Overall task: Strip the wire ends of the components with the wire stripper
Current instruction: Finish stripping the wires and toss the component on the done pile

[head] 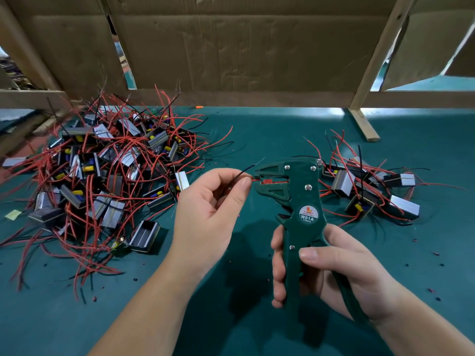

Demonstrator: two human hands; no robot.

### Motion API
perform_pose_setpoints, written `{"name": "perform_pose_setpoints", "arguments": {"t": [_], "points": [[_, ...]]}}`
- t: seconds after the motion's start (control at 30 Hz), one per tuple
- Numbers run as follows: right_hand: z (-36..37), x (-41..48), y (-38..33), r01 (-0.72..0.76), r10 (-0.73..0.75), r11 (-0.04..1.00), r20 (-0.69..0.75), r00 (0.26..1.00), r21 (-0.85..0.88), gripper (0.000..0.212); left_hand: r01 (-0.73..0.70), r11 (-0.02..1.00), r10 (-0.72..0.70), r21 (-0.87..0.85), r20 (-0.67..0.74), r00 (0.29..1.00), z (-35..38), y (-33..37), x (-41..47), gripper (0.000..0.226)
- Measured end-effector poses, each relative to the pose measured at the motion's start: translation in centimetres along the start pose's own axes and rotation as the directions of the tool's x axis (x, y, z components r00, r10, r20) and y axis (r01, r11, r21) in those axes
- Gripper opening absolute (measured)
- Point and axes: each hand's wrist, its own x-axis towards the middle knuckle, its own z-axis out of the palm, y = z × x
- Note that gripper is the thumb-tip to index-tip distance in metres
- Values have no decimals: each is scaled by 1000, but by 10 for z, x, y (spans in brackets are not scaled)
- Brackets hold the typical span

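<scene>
while the left hand [205, 209] pinches a red wire [256, 179] into the wire stripper [295, 194] just past its fingertips — right hand [331, 268] clamped round the handles — the big heap of components [108, 170] beyond the left fingers likely awaits stripping.

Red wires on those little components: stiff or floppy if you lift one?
Probably springy, not limp: the red wires arc freely above the left pile. Lifting one component would likely drag neighbours, since the wires cross and tangle.
</scene>
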Motion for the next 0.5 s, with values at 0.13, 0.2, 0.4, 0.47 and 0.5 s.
{"name": "perform_pose_setpoints", "arguments": {"t": [0.13,0.2,0.4,0.47,0.5], "points": [[0,1,1,3,-3,1000,-4,1000,2,41,3,1000,-3,-12,1,1000,1,0,-1,11],[0,1,1,-5,5,1000,-14,1000,1,39,8,1000,-8,-15,3,1000,1,-1,-1,10],[6,2,3,-18,21,999,-111,994,29,43,50,998,-52,-34,-60,997,-1,-3,1,12],[11,1,4,-26,32,999,-163,986,39,44,21,1000,-21,5,-34,999,-2,-5,1,17],[13,1,5,-30,36,999,-193,980,36,42,5,1000,-5,19,-23,1000,-2,-7,1,19]]}}
